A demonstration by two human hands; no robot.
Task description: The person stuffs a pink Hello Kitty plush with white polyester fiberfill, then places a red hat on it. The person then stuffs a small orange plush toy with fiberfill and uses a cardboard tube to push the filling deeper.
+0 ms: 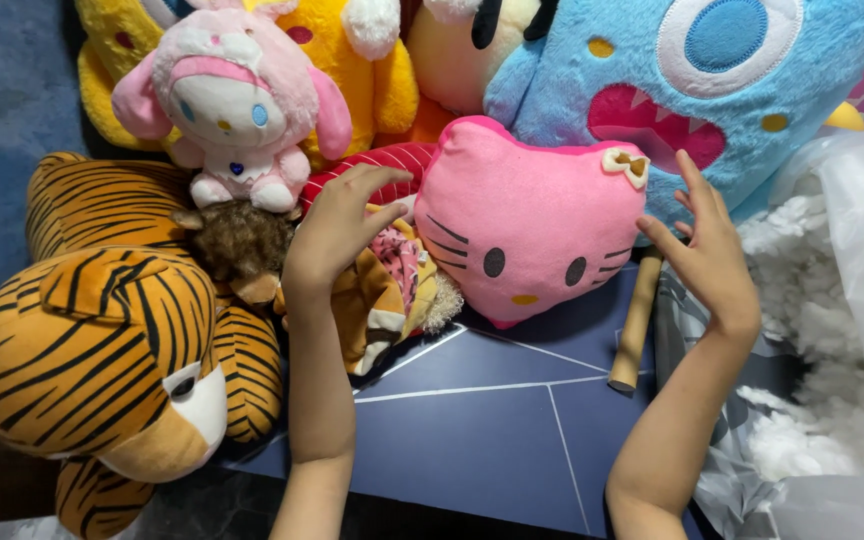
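while both hands hover over the heap of soft toys, neither one grips anything. the left hand (pixel 337 232) is raised with its fingers loosely curled and spread, the fingertips near the left edge of the pink cat-face cushion (pixel 532 225) and just above a red striped plush (pixel 377 163) that peeks out behind it. below that hand lies a small patchwork toy in pink and orange (pixel 392 290), and beside it a fuzzy brown plush (pixel 237 240). the right hand (pixel 712 255) is held open, fingers straight and slightly apart, palm turned toward the cushion's right edge; whether it touches the cushion i cannot tell, but it is very close to it. the cushion itself leans upright in the middle of the pile, resting on a dark blue mat with white lines (pixel 492 420), its small bow at the upper right corner.

behind the cushion sits a big blue monster plush (pixel 692 70) with a round eye and a toothed mouth. a pink and white bunny doll (pixel 237 100) sits on top of a yellow plush (pixel 352 50). a large tiger plush (pixel 102 340) fills the left side. a cardboard tube (pixel 635 325) lies on the mat just under the right hand, and a clear plastic bag of white stuffing (pixel 832 320) stands at the right.
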